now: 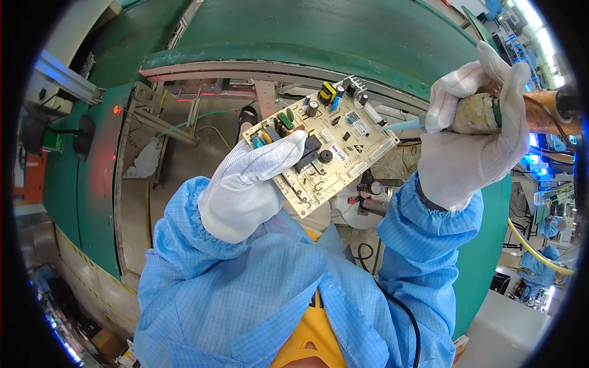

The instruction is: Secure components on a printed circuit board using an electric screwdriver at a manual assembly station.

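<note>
My left hand point(242, 187), in a white glove, grips a cream circuit board point(343, 147) by its left edge, thumb over the top face. Several parts stand on the board: a yellow-and-black transformer point(327, 93), a round black buzzer point(326, 156), capacitors and white connectors. My right hand point(457, 150), also gloved, is wrapped round a glue gun point(475, 115) with a tan wrapped body and a copper-coloured rear. Its tapered light-blue nozzle point(404, 124) points left, with the tip at the board's right corner. Whether the tip touches the board I cannot tell.
Beyond the board runs a green conveyor belt point(307, 27) with a metal edge rail point(233, 69). Another green surface point(98, 184) lies at the left. A black cable point(408, 313) hangs down my right sleeve. A yellow hose point(534, 256) curves at the right.
</note>
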